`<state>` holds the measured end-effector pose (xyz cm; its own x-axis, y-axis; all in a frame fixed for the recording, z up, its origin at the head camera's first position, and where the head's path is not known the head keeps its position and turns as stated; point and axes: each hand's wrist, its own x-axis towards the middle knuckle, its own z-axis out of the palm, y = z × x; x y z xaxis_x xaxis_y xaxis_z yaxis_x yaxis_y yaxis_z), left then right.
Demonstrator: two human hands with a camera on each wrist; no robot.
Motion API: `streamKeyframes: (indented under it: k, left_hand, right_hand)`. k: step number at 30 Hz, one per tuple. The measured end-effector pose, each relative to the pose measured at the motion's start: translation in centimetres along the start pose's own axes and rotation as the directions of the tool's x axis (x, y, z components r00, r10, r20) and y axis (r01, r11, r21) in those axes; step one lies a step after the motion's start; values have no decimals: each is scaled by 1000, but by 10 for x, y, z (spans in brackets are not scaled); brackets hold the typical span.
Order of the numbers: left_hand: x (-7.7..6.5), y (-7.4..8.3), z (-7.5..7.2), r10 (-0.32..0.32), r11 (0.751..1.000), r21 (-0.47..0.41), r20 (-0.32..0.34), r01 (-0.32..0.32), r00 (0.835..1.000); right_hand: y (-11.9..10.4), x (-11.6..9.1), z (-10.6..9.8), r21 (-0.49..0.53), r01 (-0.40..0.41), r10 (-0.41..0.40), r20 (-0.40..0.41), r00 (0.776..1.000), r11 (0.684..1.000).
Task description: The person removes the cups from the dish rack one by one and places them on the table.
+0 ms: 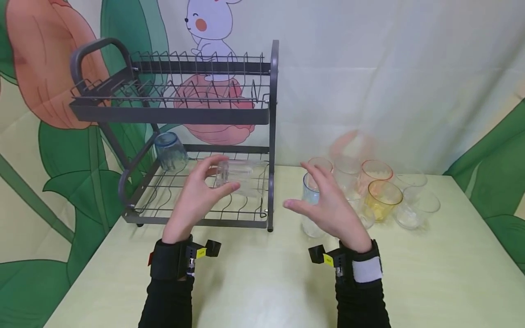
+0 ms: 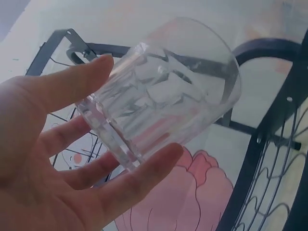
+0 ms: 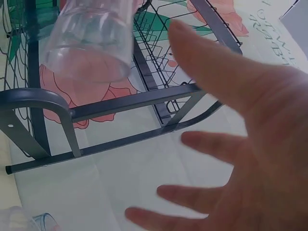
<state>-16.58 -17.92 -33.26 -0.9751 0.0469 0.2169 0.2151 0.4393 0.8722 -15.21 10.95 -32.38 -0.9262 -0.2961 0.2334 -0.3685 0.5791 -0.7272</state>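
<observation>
My left hand (image 1: 197, 196) grips a clear drinking glass (image 1: 241, 173) round its base, fingers on one side and thumb on the other. The glass lies sideways in the air, mouth to the right, in front of the lower tier of a dark metal dish rack (image 1: 172, 115). Faceted sides show on this glass (image 2: 154, 91) in the left wrist view. My right hand (image 1: 332, 209) holds nothing; its fingers are spread, and it is in front of a blue-rimmed glass (image 1: 310, 193). A bluish glass (image 1: 171, 154) leans upside down at the left of the lower tier.
Several glasses stand grouped on the right of the pale table (image 1: 262, 282), among them a yellow glass (image 1: 383, 200) and a red-rimmed glass (image 1: 375, 171). The rack's right upright (image 1: 272, 136) separates the two areas. A printed curtain (image 1: 369, 82) hangs behind.
</observation>
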Motion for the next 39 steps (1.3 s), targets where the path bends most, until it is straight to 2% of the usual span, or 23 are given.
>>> streamKeyframes:
  k: [4,9,17,23,26,29,39]
  left_hand:
    - [-3,5,1,1,996,-87,49,3,999]
    - [-6,10,7,17,985,-171,103,1,995]
    - [-8,16,17,23,973,-232,163,15,986]
    - [-8,19,22,60,958,-285,199,0,978]
    - [-8,19,22,76,941,-339,214,1,974]
    - [-8,19,22,88,920,-392,228,9,970]
    - [-9,21,23,115,859,-511,275,43,955]
  right_hand:
    - [-2,3,7,10,43,-43,3,999,999]
    - [-7,4,12,-13,50,-49,14,999,999]
    - [-10,4,15,-52,55,-53,33,998,997]
    - [-6,3,17,-41,91,-89,37,995,995]
    - [-6,4,17,18,104,-104,40,994,994]
    - [-8,5,17,121,110,-116,41,992,987]
    - [-22,0,10,368,107,-149,87,985,923]
